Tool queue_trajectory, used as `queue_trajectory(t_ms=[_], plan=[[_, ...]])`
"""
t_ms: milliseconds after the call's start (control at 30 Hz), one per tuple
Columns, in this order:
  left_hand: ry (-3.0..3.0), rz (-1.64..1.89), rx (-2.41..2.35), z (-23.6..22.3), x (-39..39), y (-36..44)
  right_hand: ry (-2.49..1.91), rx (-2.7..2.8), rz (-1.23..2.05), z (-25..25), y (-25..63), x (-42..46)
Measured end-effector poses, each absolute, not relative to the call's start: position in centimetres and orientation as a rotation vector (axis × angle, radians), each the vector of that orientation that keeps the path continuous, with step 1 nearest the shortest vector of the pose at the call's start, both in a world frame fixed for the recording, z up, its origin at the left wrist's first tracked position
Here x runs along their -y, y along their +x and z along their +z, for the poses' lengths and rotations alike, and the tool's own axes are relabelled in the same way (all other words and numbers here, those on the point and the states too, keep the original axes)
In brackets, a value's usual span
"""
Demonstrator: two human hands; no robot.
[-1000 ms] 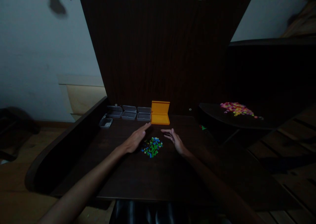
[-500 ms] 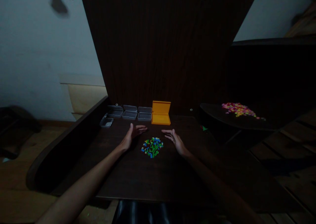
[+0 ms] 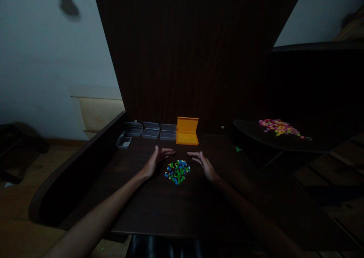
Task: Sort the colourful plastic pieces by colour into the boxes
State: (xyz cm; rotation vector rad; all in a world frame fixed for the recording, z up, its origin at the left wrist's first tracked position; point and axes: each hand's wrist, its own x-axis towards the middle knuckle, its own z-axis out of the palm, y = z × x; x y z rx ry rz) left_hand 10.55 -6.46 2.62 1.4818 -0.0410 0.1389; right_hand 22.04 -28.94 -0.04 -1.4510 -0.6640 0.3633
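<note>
A small heap of green, blue, yellow and white building bricks (image 3: 178,171) lies on the dark wooden table (image 3: 159,208). To the left of the heap, my left hand (image 3: 156,161) is open, its fingers stretched toward the far side of the pile and its thumb up. My right hand (image 3: 203,164) mirrors it on the right, open with fingers extended. Neither hand holds anything; both frame the bricks with a gap at the far side. Beyond the hands, an orange box (image 3: 187,138) stands with its lid raised.
Several clear plastic boxes with raised lids, among them one clear box (image 3: 168,132), line the back left. A smaller clear box (image 3: 124,142) sits before them. Pink and yellow pieces (image 3: 280,127) are heaped on a side shelf (image 3: 247,131). A raised side panel (image 3: 76,165) bounds the left.
My left hand has shifted slightly right, toward the bricks, and the gap between my hands is a little smaller. The whole view has moved slightly. The heap looks much the same.
</note>
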Motion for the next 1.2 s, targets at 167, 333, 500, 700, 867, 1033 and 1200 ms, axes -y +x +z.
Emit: queue_trajectory(t_ms=[167, 333, 500, 700, 867, 1033, 1200], plan=[[1.844, 0.132, 0.208, 3.4, 6.2, 9.5, -1.486, 0.651, 0.348, 0.1, 21.9, 29.0], [2.274, 0.05, 0.395, 4.2, 6.6, 9.0, -1.484, 0.672, 0.34, 0.2, 21.9, 28.9], [2.485, -0.011, 0.554, 4.2, 7.8, 9.8, -1.442, 0.644, 0.288, -0.1, 22.4, 28.8], [2.571, 0.008, 0.649, 3.7, 8.8, 10.6, -1.575, 0.666, 0.056, 0.0, 23.7, 28.7], [2.611, 0.013, 0.676, 3.6, 9.5, 10.6, -1.818, 0.796, -0.155, 0.3, 25.0, 28.7], [2.615, 0.043, 0.684, 3.4, 9.8, 10.5, -2.044, 0.968, -0.293, 0.1, 26.2, 28.0], [2.618, 0.024, 0.703, 3.4, 10.1, 10.3, -2.164, 1.077, -0.347, -0.3, 27.7, 26.8]])
